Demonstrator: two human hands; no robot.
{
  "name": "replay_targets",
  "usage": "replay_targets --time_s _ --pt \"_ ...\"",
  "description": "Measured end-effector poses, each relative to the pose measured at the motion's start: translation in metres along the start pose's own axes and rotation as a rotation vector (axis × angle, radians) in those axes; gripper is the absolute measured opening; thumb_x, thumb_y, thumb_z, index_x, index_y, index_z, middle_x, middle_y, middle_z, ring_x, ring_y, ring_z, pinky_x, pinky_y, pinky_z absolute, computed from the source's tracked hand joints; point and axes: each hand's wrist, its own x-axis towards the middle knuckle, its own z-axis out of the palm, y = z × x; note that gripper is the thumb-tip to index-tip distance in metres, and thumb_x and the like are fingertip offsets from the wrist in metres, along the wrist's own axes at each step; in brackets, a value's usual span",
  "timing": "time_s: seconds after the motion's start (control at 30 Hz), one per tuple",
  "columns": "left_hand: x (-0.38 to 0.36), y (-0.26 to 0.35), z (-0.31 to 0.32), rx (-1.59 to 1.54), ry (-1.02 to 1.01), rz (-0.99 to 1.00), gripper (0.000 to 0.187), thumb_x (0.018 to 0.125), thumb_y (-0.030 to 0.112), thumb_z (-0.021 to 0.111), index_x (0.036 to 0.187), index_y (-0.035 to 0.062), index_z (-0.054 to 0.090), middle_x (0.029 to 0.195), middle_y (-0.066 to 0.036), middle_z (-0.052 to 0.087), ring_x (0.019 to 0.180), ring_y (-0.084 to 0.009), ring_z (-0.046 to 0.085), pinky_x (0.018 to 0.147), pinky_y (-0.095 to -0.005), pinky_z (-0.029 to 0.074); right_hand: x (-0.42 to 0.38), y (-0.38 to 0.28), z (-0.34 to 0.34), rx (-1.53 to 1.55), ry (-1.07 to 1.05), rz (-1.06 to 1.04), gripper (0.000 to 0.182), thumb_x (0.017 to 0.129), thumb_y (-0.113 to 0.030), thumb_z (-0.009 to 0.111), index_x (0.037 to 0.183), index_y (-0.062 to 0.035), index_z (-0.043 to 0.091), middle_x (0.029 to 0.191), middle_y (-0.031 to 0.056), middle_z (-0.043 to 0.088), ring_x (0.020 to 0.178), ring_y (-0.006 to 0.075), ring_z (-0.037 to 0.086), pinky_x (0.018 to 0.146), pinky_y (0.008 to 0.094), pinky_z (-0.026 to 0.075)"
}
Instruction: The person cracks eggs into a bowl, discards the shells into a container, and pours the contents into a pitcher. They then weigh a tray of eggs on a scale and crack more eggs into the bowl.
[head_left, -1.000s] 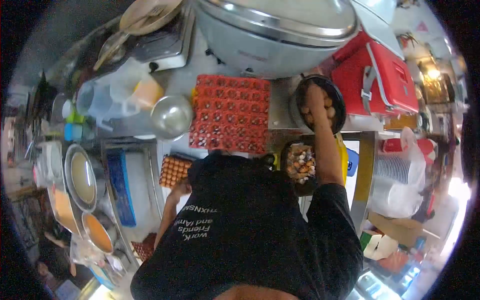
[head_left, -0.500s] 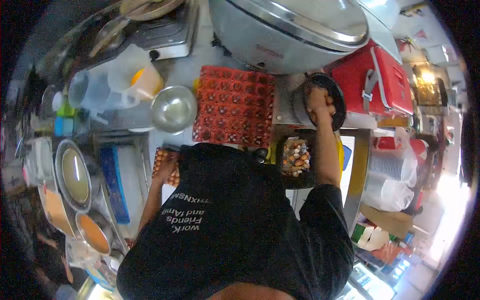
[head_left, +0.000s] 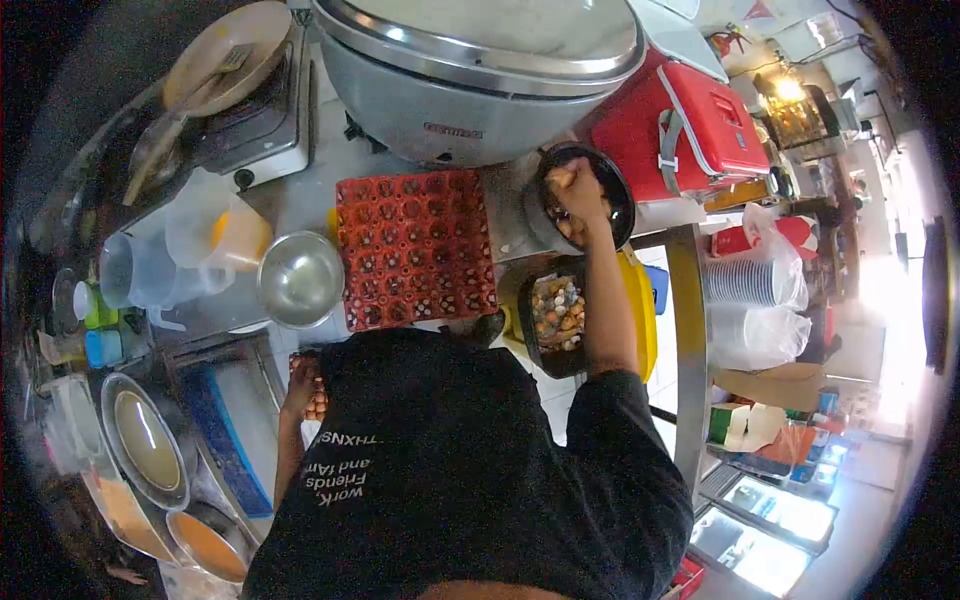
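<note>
My right hand (head_left: 583,200) is inside the mouth of a black pot (head_left: 622,225), fingers curled around what look like brown eggs. More rounded brown shapes lie under the hand, partly hidden. At the lower left, my left hand (head_left: 301,388) rests against a tray of brown eggs (head_left: 318,398). My shirt covers part of that tray, and the left fingers do not show clearly. A red egg tray (head_left: 415,250) with bare cups lies on the counter in front of me. Below the pot stands a dark bin (head_left: 530,335) holding eggshells (head_left: 558,315).
A big rice cooker (head_left: 470,110) stands behind the red tray, with a red cooler box (head_left: 690,130) to its right. On the left are a steel bowl (head_left: 301,280), plastic jugs (head_left: 215,225) and a stove (head_left: 265,130) with a pan (head_left: 225,60). Stacked lids (head_left: 740,283) stand at right.
The view has shifted, so the counter items sit further left and the shelves at right show more. My right hand stays at the black pot; my left stays by the eggs.
</note>
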Motion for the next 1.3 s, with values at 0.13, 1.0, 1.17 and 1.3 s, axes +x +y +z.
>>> replay_targets --time_s 0.13,1.0,1.17,1.3 --pt "-0.013 0.011 0.000 -0.117 -0.101 -0.133 0.031 0.099 0.037 0.046 0.102 0.0082 0.054 0.072 0.000 0.051 0.057 -0.0104 0.050 0.051 -0.0260 0.043 -0.019 -0.028 -0.034 0.221 0.014 0.256 0.052 0.082 -0.033 0.069 0.120 -0.0047 0.047 0.099 0.0222 0.064 0.092 0.0424 0.063 0.079 0.0501 0.048" --pt "-0.048 0.218 0.025 0.294 0.433 0.799 0.026 0.087 0.013 0.063 0.111 0.0054 0.061 0.088 -0.013 0.065 0.072 -0.0210 0.064 0.064 -0.0304 0.052 -0.138 -0.138 0.064 0.782 -0.191 0.064 0.048 0.099 -0.032 0.050 0.136 -0.0030 0.039 0.121 0.0088 0.051 0.096 0.0193 0.058 0.078 0.0313 0.051" --pt "-0.035 0.298 0.035 0.591 0.129 0.890 0.038 0.081 0.024 0.068 0.115 0.0113 0.058 0.090 -0.010 0.066 0.079 -0.0296 0.065 0.071 -0.0405 0.053 -0.078 -0.336 0.047 1.380 -1.161 0.422 0.071 0.094 -0.067 0.032 0.129 -0.0065 0.047 0.103 0.0029 0.060 0.075 0.0086 0.054 0.068 0.0235 0.044" --pt "-0.014 0.288 0.011 0.634 0.204 0.811 0.045 0.079 0.032 0.065 0.116 0.0099 0.054 0.089 -0.016 0.065 0.081 -0.0398 0.063 0.069 -0.0475 0.050 -0.065 -0.405 0.075 1.436 -1.351 0.538 0.067 0.093 -0.069 0.030 0.117 -0.0112 0.052 0.090 -0.0003 0.062 0.062 0.0065 0.050 0.052 0.0193 0.037"
